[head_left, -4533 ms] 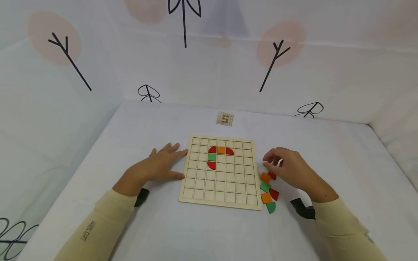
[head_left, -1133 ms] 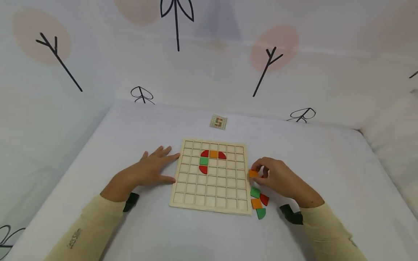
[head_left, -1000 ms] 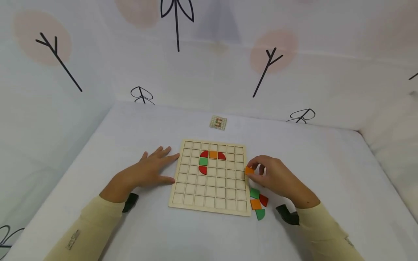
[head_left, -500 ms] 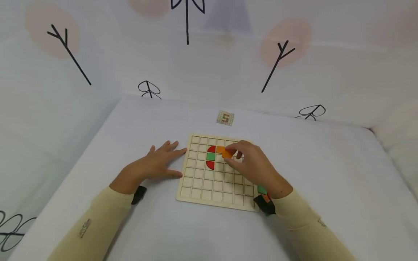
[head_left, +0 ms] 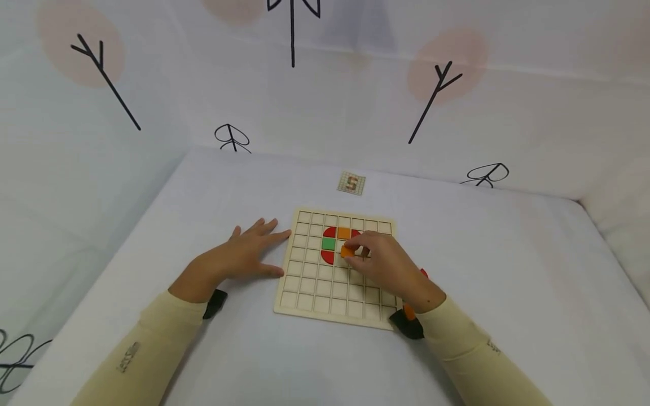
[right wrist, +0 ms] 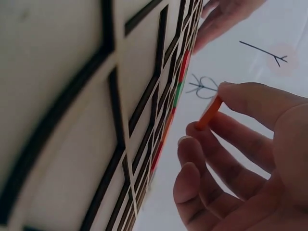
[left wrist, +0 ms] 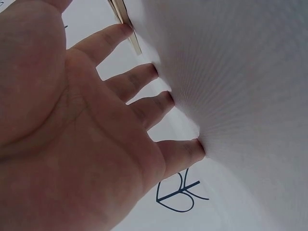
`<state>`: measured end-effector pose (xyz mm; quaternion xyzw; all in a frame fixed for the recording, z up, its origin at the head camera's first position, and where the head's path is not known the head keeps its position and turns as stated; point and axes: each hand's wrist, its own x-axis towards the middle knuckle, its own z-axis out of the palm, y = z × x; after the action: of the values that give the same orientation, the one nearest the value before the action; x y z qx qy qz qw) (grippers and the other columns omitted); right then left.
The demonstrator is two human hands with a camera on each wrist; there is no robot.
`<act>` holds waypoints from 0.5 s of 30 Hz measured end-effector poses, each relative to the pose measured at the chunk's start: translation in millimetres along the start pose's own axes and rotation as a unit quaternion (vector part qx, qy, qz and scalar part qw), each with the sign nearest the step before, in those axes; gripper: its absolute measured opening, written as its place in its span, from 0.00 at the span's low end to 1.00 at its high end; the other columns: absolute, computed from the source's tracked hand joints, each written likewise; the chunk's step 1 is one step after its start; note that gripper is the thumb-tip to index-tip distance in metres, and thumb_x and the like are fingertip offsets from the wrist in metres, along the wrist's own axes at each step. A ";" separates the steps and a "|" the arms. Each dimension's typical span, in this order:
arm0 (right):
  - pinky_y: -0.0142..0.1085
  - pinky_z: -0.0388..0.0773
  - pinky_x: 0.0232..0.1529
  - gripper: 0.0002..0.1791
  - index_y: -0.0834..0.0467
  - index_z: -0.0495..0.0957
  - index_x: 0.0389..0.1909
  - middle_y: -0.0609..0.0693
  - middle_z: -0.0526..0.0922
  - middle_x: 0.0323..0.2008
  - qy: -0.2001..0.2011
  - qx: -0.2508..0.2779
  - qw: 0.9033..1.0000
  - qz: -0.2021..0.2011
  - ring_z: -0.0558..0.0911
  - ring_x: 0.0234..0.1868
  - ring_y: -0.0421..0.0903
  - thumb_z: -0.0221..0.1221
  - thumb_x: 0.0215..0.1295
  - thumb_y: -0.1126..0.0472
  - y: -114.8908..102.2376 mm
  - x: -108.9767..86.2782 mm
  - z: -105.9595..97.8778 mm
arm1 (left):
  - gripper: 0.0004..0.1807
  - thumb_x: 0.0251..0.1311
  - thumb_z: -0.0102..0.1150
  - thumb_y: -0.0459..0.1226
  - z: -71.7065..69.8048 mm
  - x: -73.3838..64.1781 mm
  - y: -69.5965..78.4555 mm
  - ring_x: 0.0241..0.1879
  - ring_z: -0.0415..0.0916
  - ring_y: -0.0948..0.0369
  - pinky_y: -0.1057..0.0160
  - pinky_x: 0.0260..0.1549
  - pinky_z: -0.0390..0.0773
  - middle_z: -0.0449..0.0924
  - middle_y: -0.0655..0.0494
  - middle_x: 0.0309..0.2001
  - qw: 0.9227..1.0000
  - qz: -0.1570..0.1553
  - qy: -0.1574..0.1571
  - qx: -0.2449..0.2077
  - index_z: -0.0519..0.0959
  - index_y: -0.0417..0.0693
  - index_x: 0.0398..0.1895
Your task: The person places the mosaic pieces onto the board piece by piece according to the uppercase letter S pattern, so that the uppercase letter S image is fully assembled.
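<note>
Near the middle of the wooden grid board (head_left: 315, 304), my right hand (head_left: 388, 265) pinches an orange square tile (head_left: 347, 251) between thumb and fingers. The right wrist view shows this orange tile (right wrist: 210, 113) tilted and held just off the board's surface. Set in the board's cells are a red quarter-round tile (head_left: 329, 232), an orange square tile (head_left: 343, 233), a green square tile (head_left: 328, 243) and a second red quarter-round (head_left: 327, 257). Another red quarter-round (head_left: 355, 232) is partly hidden by my right fingers. My left hand (head_left: 244, 254) lies spread, fingertips at the board's left edge.
A small pattern card (head_left: 351, 183) with an S-like figure lies behind the board. Loose tiles right of the board are mostly covered by my right wrist; a red one (head_left: 424, 273) and an orange one (head_left: 409, 312) peek out. Patterned white cloth rises behind the table.
My right hand picked up the orange square tile from the loose pile right of the board and carried it left over the grid, then slightly toward me. The left hand stayed at the board's edge.
</note>
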<state>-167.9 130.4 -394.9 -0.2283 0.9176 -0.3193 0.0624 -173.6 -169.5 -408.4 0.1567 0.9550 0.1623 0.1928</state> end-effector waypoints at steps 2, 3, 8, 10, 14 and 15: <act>0.31 0.79 0.36 0.12 0.57 0.86 0.46 0.46 0.86 0.41 -0.003 -0.003 1.000 0.003 0.78 0.35 0.40 0.68 0.62 0.61 -0.1 -0.2 2.4 | 0.50 0.55 0.70 0.57 -0.7 -1.9 0.5 0.81 0.33 0.45 0.29 0.73 0.36 0.42 0.50 0.82 1.000 -0.001 -0.002 0.001 0.56 0.66 0.79; 0.31 0.79 0.36 0.12 0.57 0.86 0.46 0.46 0.85 0.41 -0.005 -0.008 1.000 0.006 0.78 0.35 0.40 0.68 0.62 0.60 -0.3 -0.1 3.4 | 0.50 0.55 0.70 0.56 -1.1 -2.6 0.6 0.81 0.33 0.44 0.29 0.73 0.36 0.42 0.50 0.82 1.000 -0.002 -0.002 0.001 0.56 0.65 0.79; 0.32 0.78 0.38 0.11 0.56 0.87 0.44 0.46 0.85 0.40 -0.013 -0.030 0.999 0.018 0.78 0.34 0.39 0.69 0.62 0.58 0.8 0.5 6.8 | 0.50 0.55 0.70 0.57 -2.3 -4.4 1.5 0.81 0.33 0.45 0.30 0.73 0.36 0.42 0.50 0.82 1.000 0.000 -0.003 -0.003 0.56 0.65 0.79; 0.32 0.78 0.38 0.11 0.56 0.87 0.44 0.46 0.85 0.39 -0.015 -0.036 0.999 0.018 0.77 0.34 0.40 0.69 0.62 0.58 1.5 0.7 7.3 | 0.49 0.55 0.70 0.57 -2.3 -4.4 2.2 0.81 0.33 0.45 0.30 0.73 0.36 0.42 0.50 0.82 1.000 0.002 -0.002 -0.004 0.56 0.65 0.79; 0.31 0.77 0.36 0.11 0.57 0.86 0.44 0.46 0.84 0.38 -0.023 -0.041 0.999 0.014 0.76 0.34 0.40 0.69 0.62 0.59 3.0 1.2 8.2 | 0.49 0.55 0.70 0.57 -2.3 -3.3 3.2 0.81 0.34 0.44 0.29 0.73 0.36 0.42 0.49 0.82 1.000 0.002 -0.001 -0.001 0.56 0.65 0.79; 0.31 0.76 0.36 0.11 0.57 0.86 0.44 0.46 0.84 0.38 -0.024 -0.042 0.999 0.013 0.76 0.34 0.40 0.69 0.62 0.59 3.3 1.3 8.5 | 0.49 0.56 0.70 0.57 -2.4 -2.8 3.3 0.81 0.34 0.44 0.29 0.73 0.37 0.42 0.49 0.82 1.000 0.002 -0.001 0.001 0.56 0.65 0.79</act>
<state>-168.1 127.3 -403.6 -0.2267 0.9313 -0.2739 0.0788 -171.4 -168.1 -404.2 0.1592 0.9546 0.1615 0.1931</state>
